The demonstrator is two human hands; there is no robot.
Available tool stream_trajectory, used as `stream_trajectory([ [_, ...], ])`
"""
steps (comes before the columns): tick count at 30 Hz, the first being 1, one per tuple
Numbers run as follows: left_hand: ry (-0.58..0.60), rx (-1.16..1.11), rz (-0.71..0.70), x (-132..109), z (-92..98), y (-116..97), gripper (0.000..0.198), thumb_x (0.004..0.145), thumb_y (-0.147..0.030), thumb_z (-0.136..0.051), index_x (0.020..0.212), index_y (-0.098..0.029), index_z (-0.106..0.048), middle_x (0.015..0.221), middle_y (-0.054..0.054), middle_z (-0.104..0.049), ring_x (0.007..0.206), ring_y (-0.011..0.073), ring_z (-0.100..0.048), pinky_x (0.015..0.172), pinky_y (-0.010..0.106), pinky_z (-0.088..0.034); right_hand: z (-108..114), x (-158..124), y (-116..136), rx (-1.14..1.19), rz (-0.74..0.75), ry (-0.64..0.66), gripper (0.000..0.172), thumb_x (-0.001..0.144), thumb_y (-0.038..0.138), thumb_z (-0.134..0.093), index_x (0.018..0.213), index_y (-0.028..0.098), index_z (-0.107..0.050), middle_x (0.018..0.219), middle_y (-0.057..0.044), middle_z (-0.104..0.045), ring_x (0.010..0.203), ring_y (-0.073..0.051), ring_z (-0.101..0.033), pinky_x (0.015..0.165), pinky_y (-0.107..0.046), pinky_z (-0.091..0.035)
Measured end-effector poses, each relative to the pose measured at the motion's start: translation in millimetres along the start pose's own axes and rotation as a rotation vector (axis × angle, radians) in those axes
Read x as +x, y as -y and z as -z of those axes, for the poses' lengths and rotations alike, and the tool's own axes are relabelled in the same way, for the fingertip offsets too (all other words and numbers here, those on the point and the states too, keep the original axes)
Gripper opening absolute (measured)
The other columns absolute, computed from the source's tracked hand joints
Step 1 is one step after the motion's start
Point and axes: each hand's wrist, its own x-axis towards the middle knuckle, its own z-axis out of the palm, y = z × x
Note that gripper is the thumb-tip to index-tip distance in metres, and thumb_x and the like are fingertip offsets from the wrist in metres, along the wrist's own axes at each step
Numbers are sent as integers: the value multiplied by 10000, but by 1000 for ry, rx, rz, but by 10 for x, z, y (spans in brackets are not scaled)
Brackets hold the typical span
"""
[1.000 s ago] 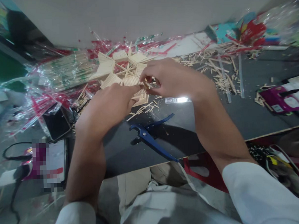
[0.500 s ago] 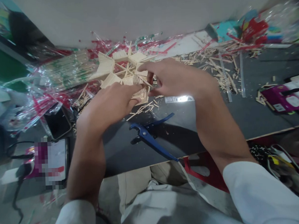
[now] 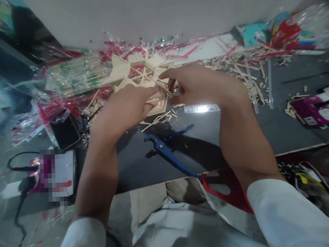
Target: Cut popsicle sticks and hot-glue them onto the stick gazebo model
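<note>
A star-shaped model made of pale wooden sticks (image 3: 136, 59) lies on the dark table, its near left side covered by my left hand. My left hand (image 3: 126, 105) holds the model's near edge, index finger over the top and thumb lower down. At the right side is my right hand (image 3: 190, 84), its fingers bent and apart; index finger and thumb come close to a slanting stick. Whether they touch it I cannot tell. Nearer to me lies a blue-handled cutter (image 3: 168, 154), its handles spread. A clear ruler (image 3: 201, 108) lies beneath my right wrist.
Bundled sticks in plastic wrap (image 3: 73, 74) lie at the left, with crumpled wrappers behind the model. Cut stick pieces (image 3: 239, 72) are scattered at right. Two phones (image 3: 64, 130) and a purple power strip (image 3: 307, 109) rest near the sides. A red stool (image 3: 223, 190) stands below the table edge.
The whole view has shifted slightly, so the table things appear a little further right. My left index finger has moved up a little on the model. The right hand stays beside it, fingers apart.
</note>
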Motion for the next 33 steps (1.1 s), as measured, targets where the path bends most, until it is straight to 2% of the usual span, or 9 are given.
stream_trajectory([
  [6,14,14,47,-15,26,-111,488,1018,-325,-445,1494,-349,-545,1206,79,-747,1135,320,-696,954,426,-506,21,-9,6,20,-20,56,315,909,360,-734,1195,262,-646,1038,-62,-732,895,-268,-675,686,-349,-425],
  [9,24,68,124,-28,39,-228,485,1016,-329,-447,1487,-311,-560,1129,118,-752,1065,344,-714,893,455,-525,10,2,20,30,-18,49,310,917,378,-724,1191,252,-658,1005,-62,-725,890,-263,-669,669,-338,-407],
  [12,34,47,133,-43,42,-293,464,1023,-351,-435,1459,-292,-582,1099,125,-759,1077,359,-701,909,478,-517,-7,3,17,29,4,44,331,928,394,-697,1220,245,-654,1001,-62,-713,875,-258,-654,657,-345,-402],
  [18,14,-49,103,-48,43,-221,484,1019,-339,-426,1480,-304,-573,1057,100,-769,1071,353,-694,936,489,-499,-5,-27,51,26,25,36,215,949,408,-628,1122,279,-624,1008,-54,-697,864,-249,-614,693,-366,-410],
  [23,5,-20,99,11,41,-163,472,997,-269,-429,1422,-285,-635,1097,105,-754,1088,347,-689,889,457,-519,-8,-12,111,17,12,51,174,932,365,-649,1017,230,-579,950,-54,-666,806,-212,-580,663,-328,-368],
  [25,-21,-9,126,18,32,-146,485,1003,-278,-434,1455,-300,-608,1141,98,-745,1121,342,-678,915,457,-518,-19,0,124,9,-5,53,212,917,359,-669,1054,210,-604,930,-59,-664,786,-216,-582,641,-326,-361],
  [29,-53,4,179,-5,24,-120,512,1029,-290,-388,1510,-341,-557,1197,114,-728,1142,374,-671,921,511,-518,-7,-13,125,41,-13,72,422,914,373,-694,1292,197,-625,960,-73,-696,813,-249,-619,644,-343,-389],
  [33,-83,-9,190,-35,63,-88,496,1046,-331,-370,1499,-294,-567,1171,140,-723,1134,394,-673,933,544,-506,107,-107,20,152,-94,50,673,933,473,-700,1527,228,-502,1080,-85,-742,874,-239,-655,727,-349,-439],
])
